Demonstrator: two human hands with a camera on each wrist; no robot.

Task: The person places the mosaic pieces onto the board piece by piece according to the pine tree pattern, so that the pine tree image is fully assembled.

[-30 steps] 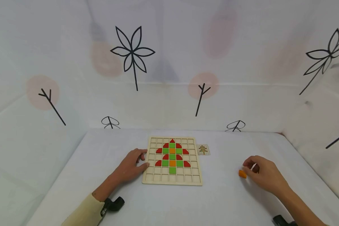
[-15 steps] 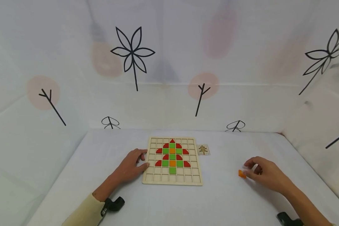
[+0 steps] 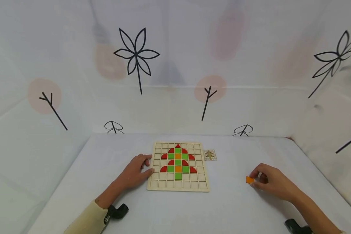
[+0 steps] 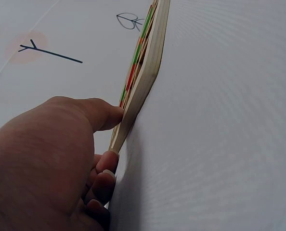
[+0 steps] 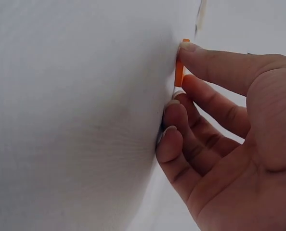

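Note:
A pale wooden grid board (image 3: 177,185) lies on the white table, with red, green and orange tiles set in a tree shape. My left hand (image 3: 136,172) holds the board's left edge, thumb and fingertips against it; in the left wrist view the thumb (image 4: 104,113) touches the rim. Off to the right, my right hand (image 3: 275,182) pinches a small orange square tile (image 3: 249,179) by its sides between thumb and index finger. In the right wrist view the orange tile (image 5: 179,72) appears edge-on, close to the tabletop, and the other fingers are bent near the surface.
A small card (image 3: 210,155) with a printed tree on a grid lies against the board's right edge. White cloth walls (image 3: 175,107) with plant drawings stand behind and at both sides of the table (image 3: 222,208).
My right hand's thumb and index finger have shifted round the orange tile, which has turned and moved slightly left. My left hand and the board have stayed in place.

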